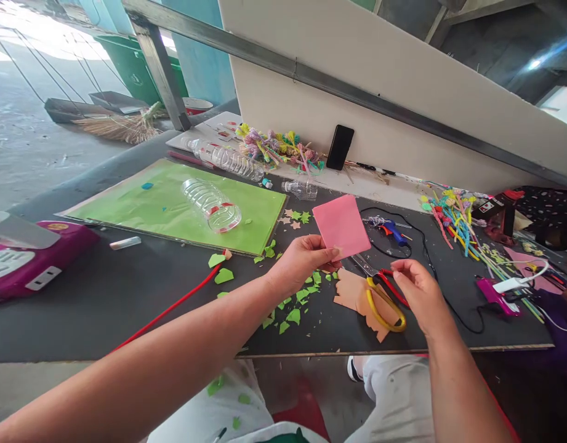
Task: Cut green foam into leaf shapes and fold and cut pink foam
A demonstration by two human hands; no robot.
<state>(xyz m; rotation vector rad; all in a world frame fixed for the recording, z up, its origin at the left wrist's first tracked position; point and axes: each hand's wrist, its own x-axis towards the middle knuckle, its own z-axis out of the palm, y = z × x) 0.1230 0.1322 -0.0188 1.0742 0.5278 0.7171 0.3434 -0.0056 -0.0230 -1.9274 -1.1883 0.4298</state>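
Observation:
My left hand (304,261) holds a pink foam sheet (341,225) by its lower edge, lifted above the dark table (103,295). My right hand (419,290) hovers with fingers apart just right of the scissors (380,294), which have red and yellow handles and lie on a tan cut-out piece (352,292). Green paper scraps (292,307) are scattered below my left hand.
A green sheet (126,206) carries a cut plastic bottle (212,205). Another bottle (228,159), colourful pipe-cleaner flowers (276,147), a black phone (340,147), a blue glue gun (391,231) with black cable, a pink device (29,261) and a red cord (172,304) surround the spot.

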